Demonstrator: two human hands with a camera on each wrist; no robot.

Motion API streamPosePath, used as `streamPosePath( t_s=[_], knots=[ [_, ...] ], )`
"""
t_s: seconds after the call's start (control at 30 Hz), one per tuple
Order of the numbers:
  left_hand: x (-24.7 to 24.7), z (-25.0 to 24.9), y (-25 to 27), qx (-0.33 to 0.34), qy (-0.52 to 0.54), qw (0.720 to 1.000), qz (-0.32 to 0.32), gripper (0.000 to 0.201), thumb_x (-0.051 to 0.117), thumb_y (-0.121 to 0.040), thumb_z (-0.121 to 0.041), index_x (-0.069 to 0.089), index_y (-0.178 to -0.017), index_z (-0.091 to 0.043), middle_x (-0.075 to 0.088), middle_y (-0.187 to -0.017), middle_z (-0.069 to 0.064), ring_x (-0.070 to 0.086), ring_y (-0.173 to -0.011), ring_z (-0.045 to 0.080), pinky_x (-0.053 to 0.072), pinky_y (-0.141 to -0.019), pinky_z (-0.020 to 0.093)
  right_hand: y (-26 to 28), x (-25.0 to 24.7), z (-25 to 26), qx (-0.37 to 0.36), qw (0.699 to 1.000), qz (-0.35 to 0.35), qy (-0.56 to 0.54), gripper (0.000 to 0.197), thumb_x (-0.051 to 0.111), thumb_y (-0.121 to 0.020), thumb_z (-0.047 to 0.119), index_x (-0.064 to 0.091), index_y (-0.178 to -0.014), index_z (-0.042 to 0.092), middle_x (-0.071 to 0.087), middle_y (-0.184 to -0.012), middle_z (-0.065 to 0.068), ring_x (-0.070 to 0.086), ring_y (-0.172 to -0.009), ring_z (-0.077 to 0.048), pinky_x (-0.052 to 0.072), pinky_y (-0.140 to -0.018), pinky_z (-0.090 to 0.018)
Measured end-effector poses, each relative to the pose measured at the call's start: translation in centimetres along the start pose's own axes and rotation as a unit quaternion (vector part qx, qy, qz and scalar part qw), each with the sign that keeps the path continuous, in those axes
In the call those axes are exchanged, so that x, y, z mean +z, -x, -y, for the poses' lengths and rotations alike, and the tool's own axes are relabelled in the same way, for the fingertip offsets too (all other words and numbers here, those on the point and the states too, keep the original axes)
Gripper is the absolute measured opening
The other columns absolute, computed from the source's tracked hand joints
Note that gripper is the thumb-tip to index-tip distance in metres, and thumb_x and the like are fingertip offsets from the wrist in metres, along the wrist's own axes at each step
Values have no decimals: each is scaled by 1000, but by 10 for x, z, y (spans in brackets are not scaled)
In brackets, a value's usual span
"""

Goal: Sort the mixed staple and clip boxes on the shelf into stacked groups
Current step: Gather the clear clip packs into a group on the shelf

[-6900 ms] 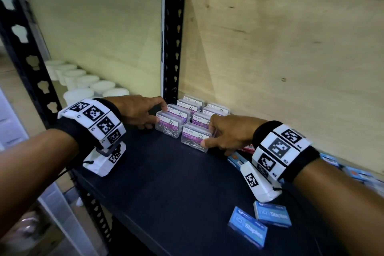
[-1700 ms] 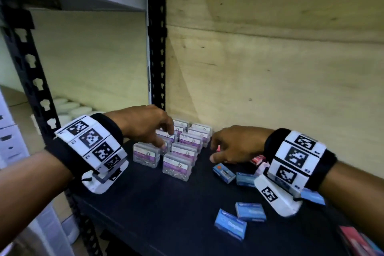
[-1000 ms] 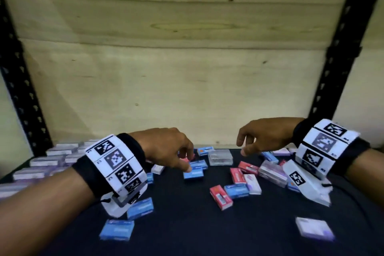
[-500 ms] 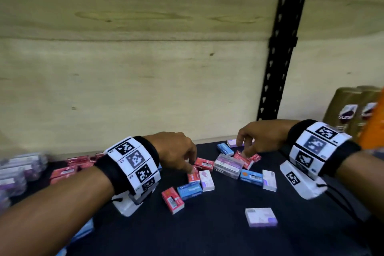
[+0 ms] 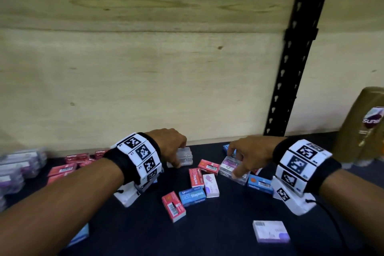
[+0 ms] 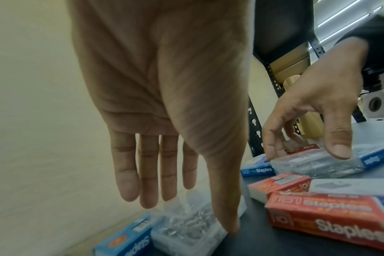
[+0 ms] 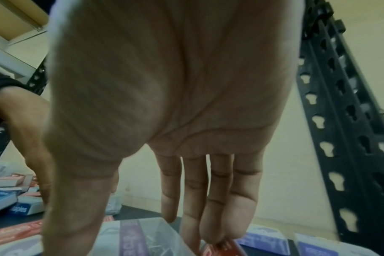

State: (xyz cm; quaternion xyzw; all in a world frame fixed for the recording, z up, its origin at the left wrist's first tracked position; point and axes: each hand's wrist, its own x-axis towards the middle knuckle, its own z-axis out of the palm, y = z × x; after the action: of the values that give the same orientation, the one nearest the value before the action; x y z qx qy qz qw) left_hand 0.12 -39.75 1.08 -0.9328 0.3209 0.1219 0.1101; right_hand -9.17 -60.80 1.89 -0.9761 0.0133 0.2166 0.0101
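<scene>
Boxes of staples and paper clips are lying mixed across the dark shelf (image 5: 218, 233), most of them flat and at odd angles. A clear clip box (image 5: 182, 157) is sitting near the back wall, and the left hand (image 5: 170, 143) is reaching down onto it, fingers (image 6: 147, 173) straight and hanging just above the lid, the thumb (image 6: 226, 199) pointing down at its near edge. Its grip is open, closing on nothing. A second clear clip box with a purple label (image 5: 230, 169) is lying to the right, and the right hand (image 5: 249, 151) is spanning it: the thumb (image 5: 239, 172) is coming down at its near side and the fingers (image 7: 208, 199) at its far side, all nearly straight. Whether they are actually pinching the box cannot be told.

Between the hands, a red staple box (image 5: 195, 177) and a white box (image 5: 211, 185) are lying side by side, touching; a blue staple box (image 5: 192, 196) and another red box (image 5: 173, 207) are lying just in front of them. A blue box (image 5: 259, 184) is resting beside the right wrist band (image 5: 301, 162). A pale purple box (image 5: 271, 230) is sitting alone, well apart, toward the shelf's front. At the far left, red boxes (image 5: 62, 169) are lying grouped, with blurred clear boxes (image 5: 18, 164) stacked beyond them. A black shelf post (image 5: 295, 58) is standing against the wooden wall (image 5: 145, 68), and a gold bottle (image 5: 361, 127) is standing at the right edge.
</scene>
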Motion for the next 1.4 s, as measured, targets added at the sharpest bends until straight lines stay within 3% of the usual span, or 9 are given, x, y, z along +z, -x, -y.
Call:
streamPosePath(
  t_s=[0.1,0.3,0.43,0.53,0.83,0.97,1.1,1.23,1.4],
  knots=[
    [2,3,-3,4,8,1000,1,63,80,-76,-43,49,-127,-22,55,-123,3,55,-103,21,49,-85,36,-6,0,2,-6,1000,7,5,69,77,-77,54,47,-132,26,63,-112,5,63,-83,-12,53,-84,-31],
    [2,2,-5,15,-3,1000,2,65,83,-73,-41,48,-124,-20,56,-118,4,55,-99,21,48,-80,35,-14,-5,4,-3,999,17,38,58,75,-76,53,59,-124,23,67,-111,4,64,-96,-15,54,-89,-34],
    [2,0,-1,22,5,1000,5,60,79,-78,-41,48,-126,-22,56,-117,2,53,-97,19,47,-78,32,-12,-12,1,-7,1000,-16,22,57,73,-77,48,52,-125,25,61,-112,5,62,-93,-13,54,-83,-31],
    [-1,1,5,20,37,999,21,56,76,-80,-42,50,-126,-25,58,-116,-2,56,-96,17,51,-82,33,-13,-16,-3,-16,999,-43,6,60,76,-75,45,49,-126,26,57,-106,7,62,-89,-12,55,-79,-30],
    [-11,16,13,29,96,994,44,34,52,-97,-38,53,-128,-22,61,-121,-4,57,-103,15,47,-91,32,-20,-36,-7,-66,995,-74,-11,60,77,-82,34,49,-135,36,54,-116,9,53,-100,-14,47,-91,-30],
    [-8,26,9,28,110,993,39,34,50,-99,-37,52,-130,-23,62,-124,-4,58,-106,15,47,-95,34,-35,-35,-3,-71,994,-76,-16,60,73,-85,30,43,-138,37,53,-105,12,53,-92,-11,43,-81,-26],
    [-4,28,7,35,102,994,32,40,58,-96,-37,49,-132,-23,59,-123,-2,56,-101,16,45,-84,29,-47,-35,1,-58,994,-93,-20,52,79,-80,34,48,-121,29,54,-94,14,54,-83,-7,43,-71,-24],
    [-1,34,5,45,118,992,25,40,60,-95,-37,50,-131,-23,61,-121,-2,57,-100,15,45,-83,28,-52,-36,6,-87,991,-94,-27,37,80,-77,31,54,-104,30,60,-92,13,59,-82,-9,50,-74,-27],
    [-3,41,8,51,143,988,17,40,59,-96,-35,49,-133,-23,61,-122,-4,57,-99,13,42,-81,25,-51,-40,14,-109,990,-86,-32,29,77,-80,29,60,-103,30,67,-95,7,66,-80,-11,54,-71,-26]
  ],
)
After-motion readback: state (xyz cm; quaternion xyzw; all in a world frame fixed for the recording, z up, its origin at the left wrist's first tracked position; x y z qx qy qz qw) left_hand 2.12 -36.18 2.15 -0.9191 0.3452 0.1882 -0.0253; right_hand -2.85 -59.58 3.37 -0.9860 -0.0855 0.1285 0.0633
